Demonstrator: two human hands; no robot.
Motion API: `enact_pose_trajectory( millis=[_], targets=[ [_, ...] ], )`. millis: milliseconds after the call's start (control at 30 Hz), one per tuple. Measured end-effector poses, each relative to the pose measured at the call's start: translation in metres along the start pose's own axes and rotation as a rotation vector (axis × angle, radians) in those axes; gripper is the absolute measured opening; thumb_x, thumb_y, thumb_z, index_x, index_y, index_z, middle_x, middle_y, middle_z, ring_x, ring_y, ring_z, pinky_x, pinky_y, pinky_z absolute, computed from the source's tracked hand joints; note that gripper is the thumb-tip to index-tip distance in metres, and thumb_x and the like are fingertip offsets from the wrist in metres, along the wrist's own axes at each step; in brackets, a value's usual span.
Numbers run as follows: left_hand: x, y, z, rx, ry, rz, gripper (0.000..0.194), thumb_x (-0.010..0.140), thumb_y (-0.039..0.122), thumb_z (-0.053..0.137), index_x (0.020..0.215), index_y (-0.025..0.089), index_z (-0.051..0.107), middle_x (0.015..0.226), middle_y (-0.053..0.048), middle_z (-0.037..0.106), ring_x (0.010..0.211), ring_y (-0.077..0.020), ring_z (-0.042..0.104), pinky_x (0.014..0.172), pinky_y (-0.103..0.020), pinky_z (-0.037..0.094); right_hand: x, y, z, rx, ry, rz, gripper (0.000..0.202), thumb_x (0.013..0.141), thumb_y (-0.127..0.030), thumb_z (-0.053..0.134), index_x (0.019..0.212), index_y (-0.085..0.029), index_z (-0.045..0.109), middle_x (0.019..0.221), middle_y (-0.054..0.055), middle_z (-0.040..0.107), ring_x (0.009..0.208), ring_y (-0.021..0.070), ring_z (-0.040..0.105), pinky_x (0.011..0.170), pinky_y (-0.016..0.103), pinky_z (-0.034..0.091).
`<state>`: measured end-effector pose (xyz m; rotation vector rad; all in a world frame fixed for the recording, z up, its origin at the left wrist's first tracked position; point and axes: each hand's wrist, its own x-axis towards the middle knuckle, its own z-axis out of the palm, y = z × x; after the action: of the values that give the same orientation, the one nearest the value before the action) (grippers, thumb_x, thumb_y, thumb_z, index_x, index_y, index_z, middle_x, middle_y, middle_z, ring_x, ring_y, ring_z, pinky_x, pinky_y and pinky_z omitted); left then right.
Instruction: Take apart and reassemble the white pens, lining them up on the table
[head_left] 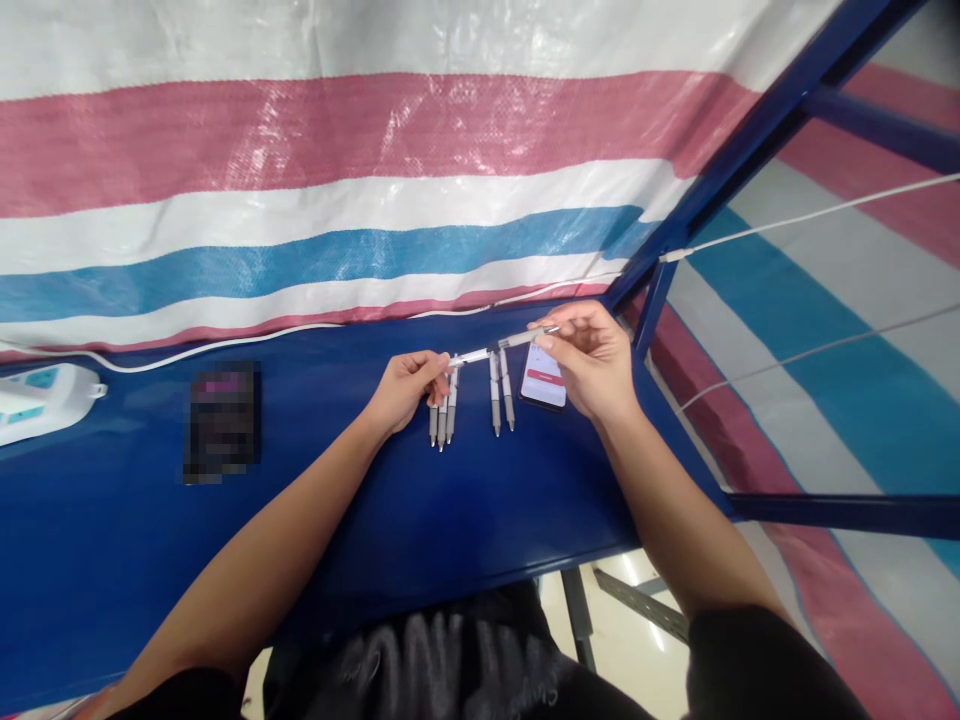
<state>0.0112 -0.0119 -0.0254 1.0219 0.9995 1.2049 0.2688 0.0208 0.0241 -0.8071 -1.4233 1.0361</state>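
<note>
A white and grey pen (475,355) is stretched between my two hands above the table. My left hand (411,386) pinches its white end, and my right hand (592,358) grips the grey end near the tip. Below my left hand several grey and white pens (442,425) lie side by side, their upper parts partly covered by my fingers. Two more pens (501,395) lie between my hands, tips toward me. Beside my right hand is a phone (544,378) with a lit screen, partly hidden by that hand.
The blue table (450,520) carries a dark pixelated item (223,420) at left and a white plastic device (49,402) at the far left. A white cable (187,356) runs along the back edge. Striped sheeting (337,130) hangs behind, and a blue frame post (720,170) rises at right.
</note>
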Motion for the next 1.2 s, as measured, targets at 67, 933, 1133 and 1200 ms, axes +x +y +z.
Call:
enact_pose_trajectory(
  millis=[67,933,1133,1200],
  targets=[
    [0.0,0.001,0.0,-0.012,0.02,-0.007,0.057,0.075,0.07,0.096,0.07,0.017,0.073,0.057,-0.005,0.069,0.041,-0.0098,0.054,0.04,-0.023,0.039,0.002,-0.001,-0.002,-0.019,0.046,0.005,0.049,0.081,-0.058,0.091,0.103,-0.03,0.059,0.101,0.002,0.07,0.109,0.0273,0.078,0.102,0.048,0.061],
    [0.0,0.003,0.001,-0.037,0.059,0.003,0.059,0.071,0.068,0.098,0.073,0.015,0.072,0.056,-0.004,0.07,0.039,-0.0081,0.055,0.038,-0.019,0.043,-0.006,0.015,0.001,-0.037,-0.054,0.034,0.038,0.084,-0.057,0.096,0.098,-0.025,0.08,0.081,0.0,0.08,0.076,0.0191,0.078,0.077,0.034,0.063],
    [0.002,0.003,0.001,-0.08,0.121,0.013,0.056,0.073,0.064,0.098,0.072,0.017,0.069,0.054,0.0,0.067,0.039,-0.0071,0.053,0.038,-0.019,0.041,-0.013,0.009,0.002,-0.387,-0.175,-0.097,0.04,0.104,-0.062,0.073,0.094,-0.024,0.063,0.074,-0.002,0.065,0.062,0.0164,0.067,0.065,0.032,0.055],
    [0.002,0.005,0.002,-0.088,0.126,0.009,0.056,0.072,0.065,0.099,0.071,0.017,0.069,0.054,0.0,0.066,0.039,-0.0066,0.053,0.038,-0.019,0.041,-0.014,0.006,0.001,-0.473,-0.208,-0.161,0.037,0.109,-0.059,0.066,0.098,-0.024,0.062,0.076,-0.001,0.066,0.066,0.0169,0.068,0.067,0.032,0.056]
  ],
)
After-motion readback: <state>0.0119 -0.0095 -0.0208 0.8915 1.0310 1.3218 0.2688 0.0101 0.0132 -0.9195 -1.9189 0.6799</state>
